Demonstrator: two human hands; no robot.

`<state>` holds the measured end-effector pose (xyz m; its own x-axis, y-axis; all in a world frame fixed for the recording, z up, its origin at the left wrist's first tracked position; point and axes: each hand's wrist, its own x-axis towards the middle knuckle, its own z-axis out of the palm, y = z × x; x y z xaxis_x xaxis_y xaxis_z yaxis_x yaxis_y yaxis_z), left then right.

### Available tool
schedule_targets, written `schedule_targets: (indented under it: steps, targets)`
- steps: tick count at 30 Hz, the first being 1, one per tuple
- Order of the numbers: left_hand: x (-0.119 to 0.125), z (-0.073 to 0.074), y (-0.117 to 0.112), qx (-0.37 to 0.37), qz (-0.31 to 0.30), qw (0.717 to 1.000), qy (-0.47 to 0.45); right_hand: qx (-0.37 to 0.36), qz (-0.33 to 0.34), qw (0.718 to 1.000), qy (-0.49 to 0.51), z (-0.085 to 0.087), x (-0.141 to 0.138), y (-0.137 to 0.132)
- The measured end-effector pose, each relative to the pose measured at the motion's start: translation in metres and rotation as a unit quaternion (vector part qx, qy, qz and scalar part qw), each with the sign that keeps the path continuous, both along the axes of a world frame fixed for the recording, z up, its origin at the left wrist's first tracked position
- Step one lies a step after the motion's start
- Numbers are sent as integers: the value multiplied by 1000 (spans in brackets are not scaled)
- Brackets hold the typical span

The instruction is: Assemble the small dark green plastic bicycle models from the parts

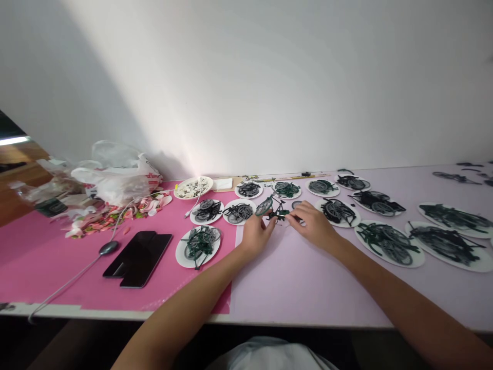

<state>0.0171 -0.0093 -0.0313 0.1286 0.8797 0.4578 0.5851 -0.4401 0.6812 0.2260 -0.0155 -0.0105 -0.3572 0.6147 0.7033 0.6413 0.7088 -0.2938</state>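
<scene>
A small dark green model bicycle [272, 208] stands just above the pale pink table top [300, 288], held between both hands. My left hand [256, 235] pinches its near side by the front wheel. My right hand [314, 223] grips its rear end with closed fingers. Around them lie several white round plates heaped with black and green bicycle parts, such as one plate [197, 246] by my left forearm and another plate [389, 243] by my right forearm.
A black phone [138, 251] and a cable with an oval end [108, 247] lie on the bright pink mat [46, 257]. A white plastic bag [115, 177] and scattered pink scraps [111, 216] sit at the back left. A white wall stands behind.
</scene>
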Motion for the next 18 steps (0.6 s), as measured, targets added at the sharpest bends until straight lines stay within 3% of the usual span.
schedule_targets:
  steps: [7,9,12,14,18]
  targets:
    - [0,1,-2,-19,-34,998,-44,-166,-45,976,133,-13,7,8]
    - [0,0,-3,-11,-50,997,-63,-231,-31,952,199,-19,6,13]
    - [0,0,-6,-2,-64,996,-60,-312,30,892,326,-24,0,18]
    - [1,0,-6,3,-72,996,-46,-341,66,856,383,-25,-3,19]
    - [1,0,-7,15,-82,996,-44,-375,110,815,428,-25,-7,19]
